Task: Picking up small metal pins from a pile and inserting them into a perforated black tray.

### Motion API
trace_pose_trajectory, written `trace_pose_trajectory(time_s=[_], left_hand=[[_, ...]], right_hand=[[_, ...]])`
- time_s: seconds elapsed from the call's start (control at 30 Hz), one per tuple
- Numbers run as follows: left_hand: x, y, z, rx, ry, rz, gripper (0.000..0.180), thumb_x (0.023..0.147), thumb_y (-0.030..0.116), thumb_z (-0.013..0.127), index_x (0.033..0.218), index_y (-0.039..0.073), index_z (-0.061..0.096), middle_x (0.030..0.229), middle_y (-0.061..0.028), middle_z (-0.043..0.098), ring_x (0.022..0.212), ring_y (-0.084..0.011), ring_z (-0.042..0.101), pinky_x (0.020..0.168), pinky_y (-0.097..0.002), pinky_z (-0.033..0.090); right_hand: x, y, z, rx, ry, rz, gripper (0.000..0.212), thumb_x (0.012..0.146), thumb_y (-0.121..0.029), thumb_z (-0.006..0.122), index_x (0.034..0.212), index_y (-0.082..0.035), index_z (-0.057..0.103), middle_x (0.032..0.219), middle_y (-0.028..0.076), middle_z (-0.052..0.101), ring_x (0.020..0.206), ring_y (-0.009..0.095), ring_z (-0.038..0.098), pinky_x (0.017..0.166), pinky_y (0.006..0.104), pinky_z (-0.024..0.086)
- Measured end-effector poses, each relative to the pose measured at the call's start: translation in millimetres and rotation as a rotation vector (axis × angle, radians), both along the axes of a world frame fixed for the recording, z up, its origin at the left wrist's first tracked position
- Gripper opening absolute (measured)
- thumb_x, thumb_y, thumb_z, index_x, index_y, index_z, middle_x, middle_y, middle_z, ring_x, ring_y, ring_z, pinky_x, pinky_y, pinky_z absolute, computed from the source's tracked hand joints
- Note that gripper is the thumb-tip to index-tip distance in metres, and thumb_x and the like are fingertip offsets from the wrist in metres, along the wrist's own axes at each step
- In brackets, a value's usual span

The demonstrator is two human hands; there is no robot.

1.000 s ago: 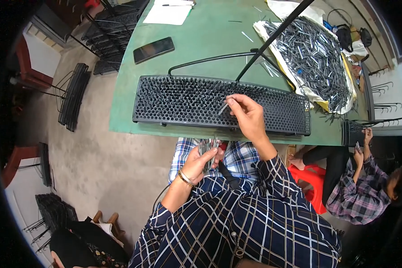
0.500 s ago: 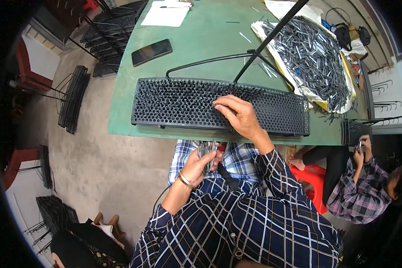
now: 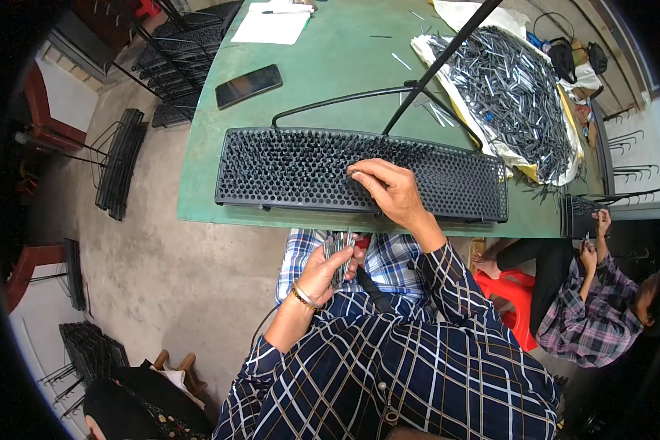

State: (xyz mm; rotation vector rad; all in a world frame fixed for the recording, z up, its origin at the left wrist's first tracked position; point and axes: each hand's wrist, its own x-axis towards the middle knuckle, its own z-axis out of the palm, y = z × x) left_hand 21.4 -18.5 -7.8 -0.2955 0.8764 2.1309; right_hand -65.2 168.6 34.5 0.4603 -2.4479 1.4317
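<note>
A long black perforated rack [image 3: 447, 183] lies along the near edge of the green table. Short dark sticks [image 3: 293, 158] stand upright in its left and middle holes, while many holes at the right hold none. My right hand [image 3: 392, 192] is over the rack's middle, thumb and fingertips pinched at the edge of the filled part. What it pinches is too small and hidden to make out. Below the table edge, my left hand [image 3: 321, 273] is closed around a bundle of thin shiny sticks [image 3: 339, 257], their ends poking up past the fingers.
Black rods [image 3: 389, 92] rise from the rack. A white sack [image 3: 565, 172] heaped with loose sticks [image 3: 506, 95] sits at right. A phone [image 3: 248, 86] and paper [image 3: 271, 26] lie further back. Stacked racks [image 3: 117, 165] are on the floor left. A co-worker [image 3: 594, 315] sits at right.
My right hand's fingertips have shifted very slightly left over the rack. The left hand stays in place with its bundle. The co-worker's hands at right have moved apart.
</note>
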Motion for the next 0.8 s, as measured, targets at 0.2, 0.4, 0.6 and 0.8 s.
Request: trace_pose_trajectory(time_s=[0.2,0.4,0.6,0.8], left_hand=[[1,2,4,-0.038,0.01,-0.016,0.026,0.092,0.011,0.056,0.116,0.004,0.051,0.091,-0.0085,0.06,0.068,-0.0105,0.053,0.055,-0.0219,0.043],[1,1,3,-0.028,-0.022,-0.006,0.027,0.092,0.011,0.056,0.117,0.003,0.051,0.09,-0.0091,0.06,0.068,-0.0106,0.053,0.054,-0.022,0.044],[2,1,2,-0.03,-0.026,-0.006,0.027,0.091,0.01,0.055,0.117,0.003,0.051,0.091,-0.0092,0.06,0.068,-0.0103,0.053,0.054,-0.0216,0.044],[1,1,1,-0.035,-0.037,-0.006,0.027,0.091,0.01,0.055,0.117,0.003,0.051,0.092,-0.0087,0.061,0.069,-0.0097,0.053,0.054,-0.0214,0.043]], right_hand=[[-2,2,-3,0.031,0.045,0.01,0.012,0.085,-0.008,0.063,0.093,0.0,0.066,0.091,0.012,0.067,0.081,0.024,0.066,0.071,0.0312,0.052],[4,1,-3,0.0,-0.019,0.01,0.013,0.085,-0.008,0.063,0.094,0.001,0.066,0.092,0.012,0.068,0.081,0.024,0.066,0.071,0.0305,0.052],[6,-8,0,-0.009,-0.027,-0.142,0.012,0.086,-0.007,0.063,0.094,0.001,0.067,0.085,0.01,0.067,0.07,0.014,0.062,0.059,0.0249,0.047],[7,-12,-4,-0.023,0.044,-0.163,0.012,0.086,-0.007,0.063,0.094,0.001,0.066,0.085,0.009,0.067,0.068,0.013,0.06,0.057,0.0235,0.045]])
